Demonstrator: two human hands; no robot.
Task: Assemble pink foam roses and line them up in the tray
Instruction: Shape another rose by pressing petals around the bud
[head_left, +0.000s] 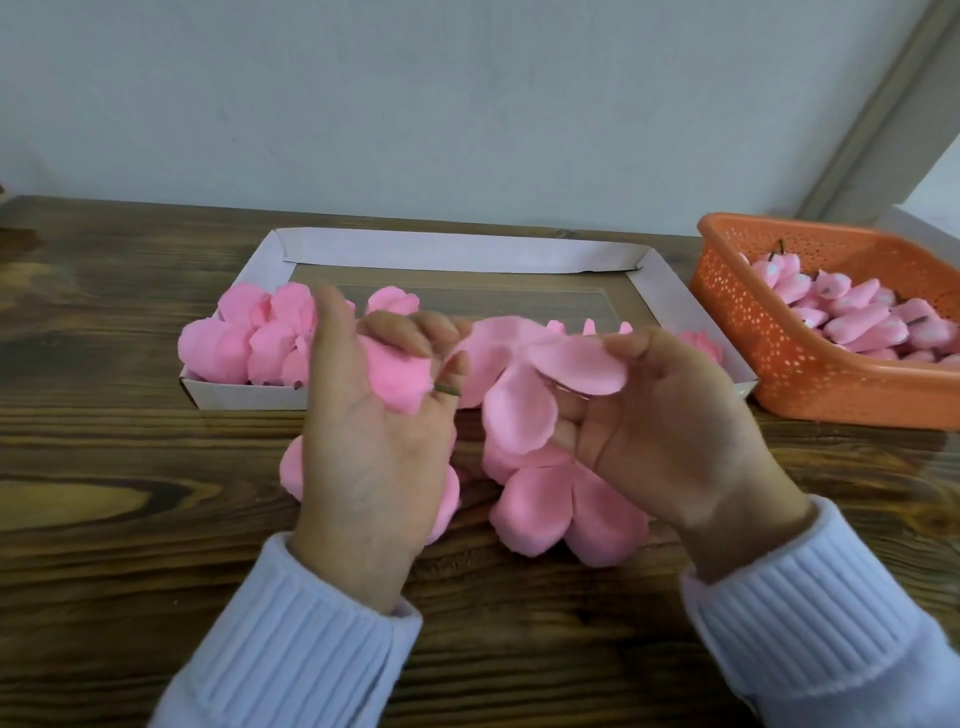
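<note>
Head view: at centre, left hand (374, 415) curls round a bud (397, 376); right hand (670, 415) pinches a petal sheet (571, 364) just beside it. Loose petals (571, 512) lie on the table (130, 467) under both hands. Tray (467, 249) at 12 o'clock holds roses (249, 338) in its 9 o'clock end; basket (779, 364) of buds (852, 319) at 2 o'clock

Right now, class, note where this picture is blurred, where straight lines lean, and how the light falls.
Head view: the left hand is motion-blurred at its fingertips, round a bud; head view: the right hand and its petals are sharper; head view: the trim at right leans, likely wide-angle distortion; head view: soft, even light, no hard shadows.
</note>
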